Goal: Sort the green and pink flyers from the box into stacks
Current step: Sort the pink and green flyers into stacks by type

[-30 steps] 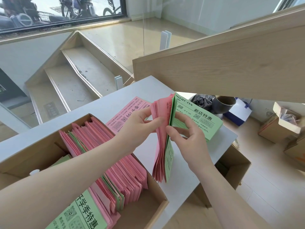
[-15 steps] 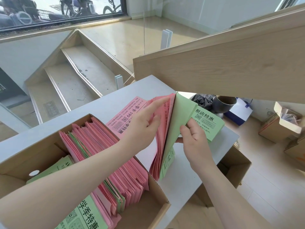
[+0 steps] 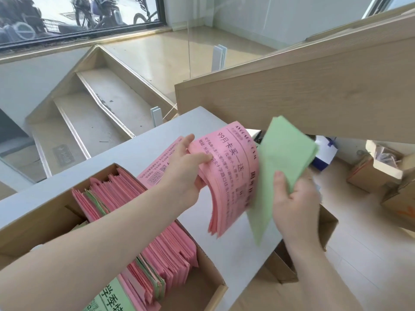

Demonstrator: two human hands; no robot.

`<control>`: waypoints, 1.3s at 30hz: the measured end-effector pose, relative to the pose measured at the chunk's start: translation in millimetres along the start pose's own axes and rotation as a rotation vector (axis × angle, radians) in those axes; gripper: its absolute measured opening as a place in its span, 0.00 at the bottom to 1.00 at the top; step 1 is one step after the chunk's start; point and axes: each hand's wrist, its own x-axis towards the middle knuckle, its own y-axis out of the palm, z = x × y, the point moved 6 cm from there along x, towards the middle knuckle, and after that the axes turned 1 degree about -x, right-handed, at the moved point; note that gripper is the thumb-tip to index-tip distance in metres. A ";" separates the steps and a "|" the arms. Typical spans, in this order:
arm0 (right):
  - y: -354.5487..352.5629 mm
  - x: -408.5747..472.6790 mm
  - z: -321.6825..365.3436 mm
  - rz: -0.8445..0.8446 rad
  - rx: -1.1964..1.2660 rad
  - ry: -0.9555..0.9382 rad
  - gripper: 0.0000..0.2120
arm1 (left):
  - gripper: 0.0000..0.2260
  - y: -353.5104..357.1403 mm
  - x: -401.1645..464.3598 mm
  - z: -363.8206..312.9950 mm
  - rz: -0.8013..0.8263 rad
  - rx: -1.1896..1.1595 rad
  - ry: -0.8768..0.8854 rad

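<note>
Left hand (image 3: 186, 167) gripping a thick bundle of pink flyers (image 3: 229, 182), thumb pressing on the printed top sheet, fingers curling underneath; bundle bowing downward, lower edges hanging above the table (image 3: 143, 151). Right hand (image 3: 292, 198) pinching a green flyer (image 3: 283, 162) just to the right of the pink bundle, thumb lying on its blank face, the sheet tilting steeply and slightly blurred, its near edge touching or overlapping the pink bundle's right edge. Both being held in the air above the far right part of the white table.

Lying flat on the table behind the left hand: a single pink flyer (image 3: 161, 167), partly hidden by the wrist. Sitting at the near left of the table: an open cardboard box (image 3: 215, 292), holding many more flyers standing on edge, mostly pink (image 3: 170, 250) with a few green ones (image 3: 150, 274) mixed in, and one green sheet with large print (image 3: 112, 297) leaning at the near end.

Rising beyond the table: a wooden staircase (image 3: 94, 104). Standing on the floor to the right: more cardboard boxes (image 3: 379, 169).
</note>
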 end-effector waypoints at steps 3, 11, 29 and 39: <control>-30.2 13.5 22.9 -0.080 -0.221 -0.192 0.12 | 0.31 12.5 4.8 6.4 -0.002 -0.132 -0.098; 23.3 3.5 -9.4 0.287 -0.591 -0.173 0.20 | 0.28 -24.1 7.5 46.8 -0.261 0.579 -0.218; 20.1 -5.2 -29.7 0.254 -0.435 -0.095 0.36 | 0.08 41.8 20.7 -21.6 0.456 0.900 0.174; -17.1 44.3 -67.4 0.512 0.199 0.240 0.13 | 0.13 66.3 60.3 -46.5 0.619 0.615 0.172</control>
